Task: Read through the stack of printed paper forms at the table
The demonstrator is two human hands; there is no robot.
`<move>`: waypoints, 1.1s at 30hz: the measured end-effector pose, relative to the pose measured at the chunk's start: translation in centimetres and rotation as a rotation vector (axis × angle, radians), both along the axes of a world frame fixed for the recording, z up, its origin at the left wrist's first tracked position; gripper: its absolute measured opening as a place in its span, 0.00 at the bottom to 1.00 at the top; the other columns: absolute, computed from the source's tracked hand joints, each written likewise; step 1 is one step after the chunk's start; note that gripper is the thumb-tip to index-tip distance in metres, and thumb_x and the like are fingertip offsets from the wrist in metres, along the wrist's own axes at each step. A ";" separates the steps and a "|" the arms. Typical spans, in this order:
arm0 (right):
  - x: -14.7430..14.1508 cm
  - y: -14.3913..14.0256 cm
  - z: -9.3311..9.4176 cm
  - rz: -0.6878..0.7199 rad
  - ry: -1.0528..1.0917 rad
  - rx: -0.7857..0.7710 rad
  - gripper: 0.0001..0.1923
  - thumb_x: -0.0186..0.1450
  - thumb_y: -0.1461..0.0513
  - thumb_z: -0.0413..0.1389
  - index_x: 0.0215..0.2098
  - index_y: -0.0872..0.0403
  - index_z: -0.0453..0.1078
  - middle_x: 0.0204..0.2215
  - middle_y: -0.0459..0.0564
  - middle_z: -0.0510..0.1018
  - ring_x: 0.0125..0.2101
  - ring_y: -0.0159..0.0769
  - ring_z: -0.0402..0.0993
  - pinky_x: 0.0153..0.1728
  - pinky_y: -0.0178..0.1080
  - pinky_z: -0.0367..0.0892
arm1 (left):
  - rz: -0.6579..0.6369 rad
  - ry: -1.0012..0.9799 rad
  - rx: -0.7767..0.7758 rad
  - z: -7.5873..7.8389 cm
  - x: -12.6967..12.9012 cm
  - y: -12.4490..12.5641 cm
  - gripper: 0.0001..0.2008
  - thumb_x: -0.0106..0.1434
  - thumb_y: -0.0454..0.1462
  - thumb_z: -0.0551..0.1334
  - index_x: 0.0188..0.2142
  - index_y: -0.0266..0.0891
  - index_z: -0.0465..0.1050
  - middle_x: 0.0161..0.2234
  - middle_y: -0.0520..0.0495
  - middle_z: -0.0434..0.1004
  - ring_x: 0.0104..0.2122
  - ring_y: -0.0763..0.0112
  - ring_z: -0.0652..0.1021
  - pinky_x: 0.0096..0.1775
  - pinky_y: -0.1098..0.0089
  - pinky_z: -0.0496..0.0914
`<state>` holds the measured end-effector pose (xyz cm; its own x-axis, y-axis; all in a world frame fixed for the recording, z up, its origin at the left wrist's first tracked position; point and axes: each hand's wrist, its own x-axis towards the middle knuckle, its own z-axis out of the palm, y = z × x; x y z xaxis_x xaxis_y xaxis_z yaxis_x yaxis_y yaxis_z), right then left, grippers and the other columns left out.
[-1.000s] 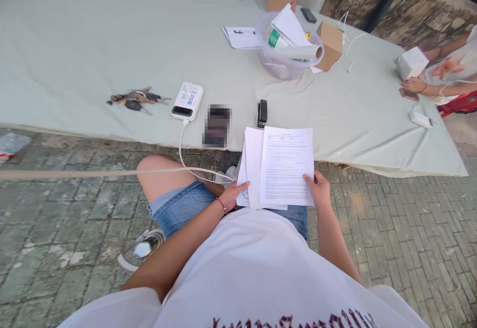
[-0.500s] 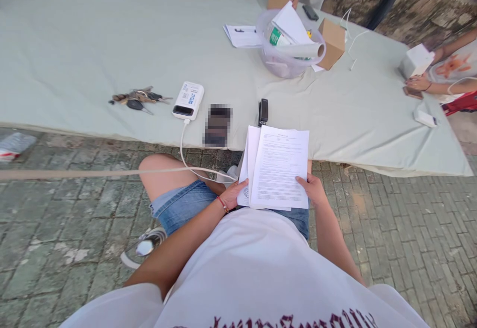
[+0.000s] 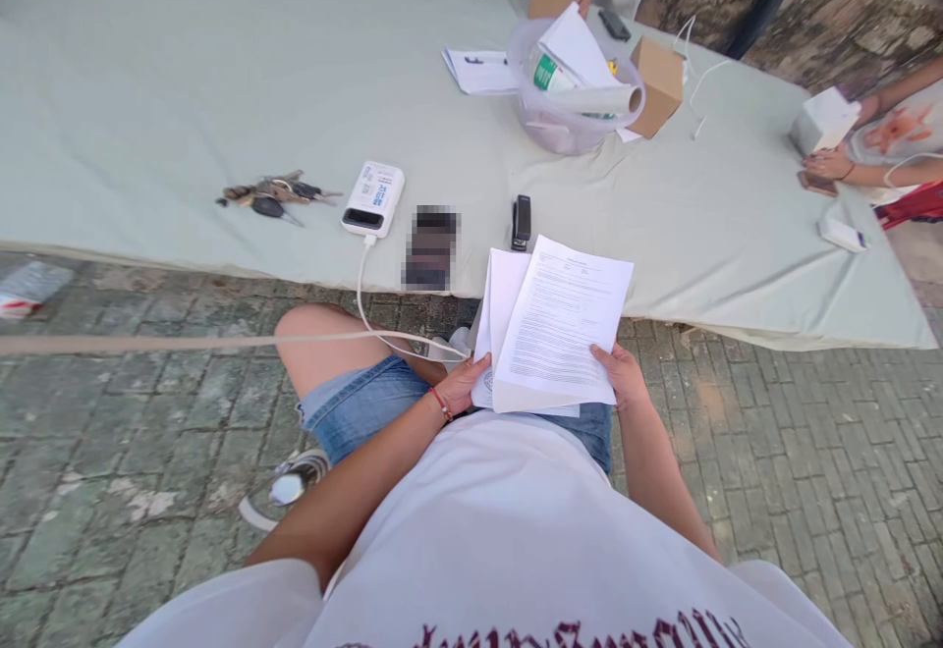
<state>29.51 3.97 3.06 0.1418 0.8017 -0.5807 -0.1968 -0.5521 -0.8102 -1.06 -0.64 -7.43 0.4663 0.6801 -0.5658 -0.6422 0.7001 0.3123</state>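
Over my lap, at the table's near edge, my right hand [image 3: 620,373] grips a printed sheet [image 3: 564,329] by its lower right side, thumb on top. The sheet lies slanted across other papers [image 3: 501,285], whose left edge shows beneath it. My left hand [image 3: 458,383], with a red bracelet at the wrist, is closed on the lower left edge of those papers, near a round stamp mark. Just beyond the papers stands a black stapler [image 3: 522,222]. Whether more sheets lie under the top one in my right hand is hidden.
On the cloth-covered table [image 3: 295,88] lie keys [image 3: 276,194], a white power bank [image 3: 372,198] with a cable, and a blurred dark object [image 3: 431,247]. Farther off are a clear plastic basin [image 3: 571,133] and a cardboard box [image 3: 658,86]. Other people's hands work at the far edges.
My right hand has shifted slightly right, and the top sheet has turned clockwise and slid right. More of the papers beneath now shows on the left. My left hand stays in place.
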 end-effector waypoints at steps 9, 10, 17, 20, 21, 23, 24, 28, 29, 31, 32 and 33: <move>-0.3 0.1 -0.9 -0.007 -0.092 0.037 0.29 0.49 0.51 0.75 0.46 0.51 0.80 0.45 0.50 0.87 0.47 0.51 0.85 0.52 0.50 0.80 | -0.045 -0.083 0.061 -0.3 -0.2 -0.1 0.27 0.59 0.44 0.78 0.54 0.34 0.80 0.52 0.33 0.84 0.54 0.46 0.83 0.62 0.50 0.72; -0.3 0.1 -0.9 0.010 -0.099 0.038 0.29 0.49 0.50 0.75 0.46 0.50 0.80 0.46 0.50 0.87 0.48 0.51 0.85 0.53 0.50 0.80 | -0.049 -0.075 0.059 -0.3 -0.2 -0.1 0.27 0.59 0.44 0.78 0.54 0.34 0.80 0.52 0.33 0.84 0.54 0.46 0.83 0.62 0.50 0.72; -0.3 0.0 -0.8 0.101 -0.143 0.034 0.32 0.51 0.43 0.71 0.48 0.50 0.78 0.49 0.52 0.86 0.51 0.54 0.84 0.53 0.53 0.80 | -0.041 -0.108 0.054 -0.1 -0.2 -0.1 0.29 0.59 0.45 0.77 0.56 0.34 0.79 0.54 0.33 0.83 0.56 0.45 0.81 0.63 0.48 0.70; -0.3 -0.1 -1.0 0.101 -0.136 0.043 0.32 0.51 0.44 0.71 0.49 0.49 0.78 0.51 0.52 0.85 0.53 0.53 0.82 0.54 0.53 0.80 | -0.031 -0.106 0.049 -0.1 -0.2 -0.1 0.31 0.58 0.46 0.78 0.57 0.34 0.78 0.55 0.32 0.82 0.58 0.44 0.80 0.64 0.48 0.70; -0.2 -0.1 -1.0 0.100 -0.129 0.044 0.31 0.51 0.44 0.71 0.49 0.49 0.78 0.51 0.51 0.85 0.54 0.53 0.82 0.54 0.52 0.80 | -0.030 -0.104 0.045 0.0 -0.2 -0.1 0.32 0.58 0.46 0.78 0.57 0.34 0.78 0.56 0.32 0.81 0.58 0.44 0.80 0.63 0.48 0.70; -0.2 -0.2 -1.2 0.090 -0.101 0.041 0.30 0.52 0.46 0.72 0.49 0.48 0.78 0.52 0.50 0.85 0.55 0.52 0.81 0.55 0.52 0.79 | -0.037 -0.106 0.038 0.1 -0.1 -0.1 0.33 0.57 0.47 0.79 0.58 0.34 0.78 0.57 0.32 0.81 0.58 0.44 0.80 0.63 0.47 0.70; -0.1 -0.2 -1.2 0.078 -0.079 0.037 0.30 0.52 0.47 0.72 0.49 0.48 0.78 0.52 0.50 0.85 0.55 0.52 0.82 0.56 0.52 0.79 | -0.043 -0.108 0.036 0.2 -0.1 -0.1 0.34 0.57 0.47 0.79 0.58 0.34 0.78 0.57 0.32 0.80 0.58 0.44 0.79 0.63 0.47 0.70; -0.1 -0.3 -1.2 0.043 -0.025 0.032 0.29 0.52 0.49 0.73 0.49 0.49 0.78 0.51 0.50 0.85 0.53 0.52 0.83 0.57 0.52 0.78 | -0.045 -0.099 0.036 0.4 0.0 0.0 0.36 0.55 0.48 0.79 0.59 0.34 0.77 0.58 0.31 0.80 0.57 0.45 0.80 0.62 0.48 0.71; -0.1 -0.3 -1.2 0.051 -0.036 0.033 0.29 0.52 0.49 0.72 0.49 0.48 0.78 0.51 0.50 0.85 0.53 0.51 0.82 0.57 0.52 0.78 | -0.042 -0.090 0.038 0.4 0.0 0.0 0.36 0.56 0.48 0.79 0.59 0.34 0.77 0.58 0.31 0.80 0.57 0.46 0.81 0.62 0.49 0.72; -0.2 -0.3 -1.2 0.067 -0.074 0.037 0.29 0.52 0.48 0.71 0.49 0.48 0.78 0.51 0.49 0.85 0.54 0.51 0.82 0.56 0.51 0.78 | -0.045 -0.089 0.039 0.5 -0.1 0.0 0.35 0.57 0.47 0.79 0.59 0.34 0.77 0.58 0.32 0.80 0.57 0.47 0.80 0.62 0.50 0.72; -0.2 -0.2 -1.2 0.071 -0.092 0.037 0.29 0.53 0.47 0.70 0.49 0.48 0.78 0.51 0.49 0.85 0.54 0.51 0.82 0.55 0.51 0.78 | -0.049 -0.099 0.036 0.5 -0.1 0.0 0.35 0.57 0.48 0.78 0.59 0.34 0.77 0.58 0.31 0.79 0.58 0.46 0.80 0.62 0.50 0.72; -0.3 -0.2 -1.3 0.067 -0.107 0.038 0.29 0.52 0.47 0.70 0.49 0.48 0.78 0.51 0.50 0.85 0.54 0.51 0.82 0.55 0.50 0.78 | -0.055 -0.115 0.031 0.5 -0.2 0.0 0.35 0.57 0.49 0.78 0.59 0.34 0.77 0.59 0.31 0.79 0.59 0.46 0.79 0.63 0.51 0.71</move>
